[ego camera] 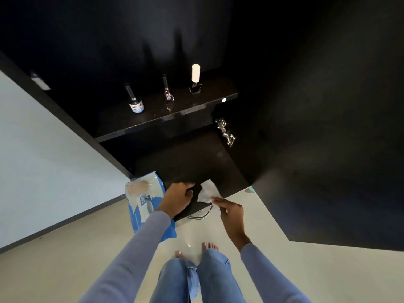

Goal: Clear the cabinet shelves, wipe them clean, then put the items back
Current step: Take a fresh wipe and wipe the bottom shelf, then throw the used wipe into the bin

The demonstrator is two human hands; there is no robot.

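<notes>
Open black cabinet (218, 40) seen from above, with two dark shelves. The upper shelf (153, 121) carries three small bottles standing upright in a row, well apart from one another: a blue-labelled bottle (136, 101) at left, a purple bottle (168, 92) in the middle, and a white-capped bottle (195, 80) at right. The lower shelf (188, 162) is bare on its visible surface. A blue-and-white wipes pack (144, 202) rests at the shelf's front left corner, partly hidden by the left forearm. The left hand (178, 196) lies on the lower shelf's front edge, fingers curled over it. The right hand (229, 209) pinches a crumpled white wipe (207, 192) between thumb and fingertips, just above the same edge. A metal hinge (225, 132) sits on the right cabinet wall. Pale floor (65, 259) lies below.
</notes>
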